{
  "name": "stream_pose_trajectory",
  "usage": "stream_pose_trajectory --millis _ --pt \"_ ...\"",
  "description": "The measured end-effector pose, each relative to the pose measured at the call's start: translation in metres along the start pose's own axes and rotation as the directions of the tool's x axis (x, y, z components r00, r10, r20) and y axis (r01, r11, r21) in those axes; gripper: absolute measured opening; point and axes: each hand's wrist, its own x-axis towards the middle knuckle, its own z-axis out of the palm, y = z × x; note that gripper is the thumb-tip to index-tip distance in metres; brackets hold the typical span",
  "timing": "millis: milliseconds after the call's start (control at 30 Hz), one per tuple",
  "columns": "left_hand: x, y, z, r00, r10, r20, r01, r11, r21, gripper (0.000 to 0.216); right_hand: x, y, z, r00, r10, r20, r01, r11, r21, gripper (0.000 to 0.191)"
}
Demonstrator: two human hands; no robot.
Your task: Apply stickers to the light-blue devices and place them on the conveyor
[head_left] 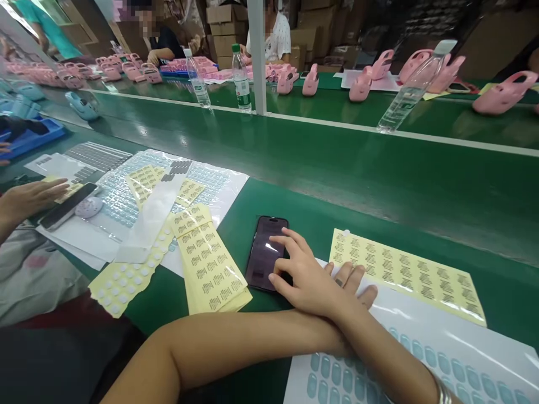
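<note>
My arms are crossed on the green table. My right hand [301, 272] reaches left over my other wrist, fingers spread, with the fingertips resting on a dark smartphone [263, 252] that lies flat, screen up. My left hand [353, 280], with a ring on one finger, lies flat and open under my right wrist. Its fingers rest on a white sheet of pale blue stickers [442, 348]. A yellow label sheet [404, 272] lies just beyond it. A stack of yellow label sheets [210, 266] sits left of the phone.
A co-worker's hand [29, 196] at the left rests by another phone [67, 205] among sticker sheets [138, 196]. A green conveyor belt [379, 168] runs behind. Water bottles [241, 78] and pink devices [503, 92] stand on the far table, where people sit.
</note>
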Motion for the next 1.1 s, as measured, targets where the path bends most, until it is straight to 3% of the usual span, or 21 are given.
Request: stream_pose_trajectory --millis 167,267,367,433,567,733,800,900,1000,1100 --pt "0.001 0.001 0.009 0.999 0.001 -0.05 0.001 0.999 0.046 0.056 0.0 0.0 0.0 0.999 -0.02 -0.039 0.019 1.0 -0.02 0.024" --pt "0.0 0.001 0.007 0.997 0.012 -0.073 -0.01 0.999 0.031 0.055 0.001 0.002 0.004 0.996 -0.012 -0.083 0.007 0.997 -0.072 0.013" --pt "-0.001 0.0 0.003 0.999 0.029 -0.04 -0.029 1.0 -0.002 0.058 0.001 0.002 0.007 0.984 0.098 -0.151 -0.124 0.977 -0.175 0.04" --pt "-0.001 -0.001 0.002 0.999 0.035 -0.019 -0.036 0.999 -0.024 0.058 0.0 0.0 0.006 0.986 0.11 -0.123 -0.134 0.968 -0.212 0.043" --pt "-0.001 0.0 -0.001 1.0 0.013 -0.018 -0.013 0.999 -0.04 0.05 -0.001 -0.002 0.002 0.999 -0.023 -0.045 0.017 0.991 -0.132 0.021" --pt "-0.002 0.0 -0.013 0.996 0.018 0.087 -0.01 0.996 -0.089 0.062 0.002 0.002 0.004 0.968 0.167 -0.189 -0.194 0.971 -0.136 0.032" --pt "-0.003 0.0 -0.015 0.997 0.016 0.079 -0.008 0.996 -0.091 0.064 0.002 0.001 0.003 0.979 0.157 -0.127 -0.171 0.979 -0.109 0.02" --pt "-0.003 0.0 -0.015 0.998 0.024 0.049 -0.02 0.996 -0.089 0.06 0.001 0.0 0.001 0.993 0.095 -0.071 -0.098 0.994 -0.049 0.025" --pt "-0.002 0.0 -0.016 0.995 0.017 0.096 -0.006 0.993 -0.115 0.062 0.001 0.003 0.003 0.981 0.136 -0.141 -0.144 0.989 -0.047 0.018" --pt "-0.003 0.001 -0.02 0.992 0.016 0.125 0.002 0.99 -0.138 0.065 0.002 0.007 0.008 0.965 0.179 -0.192 -0.2 0.975 -0.092 0.032"
